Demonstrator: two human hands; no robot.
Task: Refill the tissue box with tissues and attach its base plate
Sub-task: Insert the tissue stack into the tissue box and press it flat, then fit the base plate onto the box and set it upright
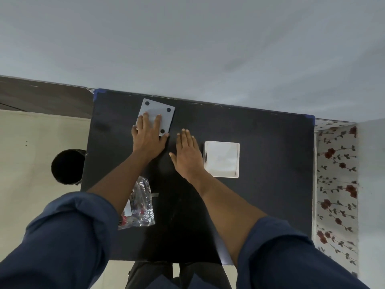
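A grey square base plate [158, 109] with black round pads at its corners lies flat at the far left of the black table [260, 132]. My left hand [149, 135] rests on the plate's near half, fingers spread, covering one corner. The white square tissue box [221, 159] stands to the right with its open side up and white tissue visible inside. My right hand [187, 153] lies flat on the table just left of the box, fingers together, holding nothing. An empty clear plastic tissue wrapper [141, 203] lies near my left forearm.
A black round bin [66, 166] stands on the floor left of the table. A floral cloth [335, 184] hangs along the right side. A pale wall runs behind the table's far edge.
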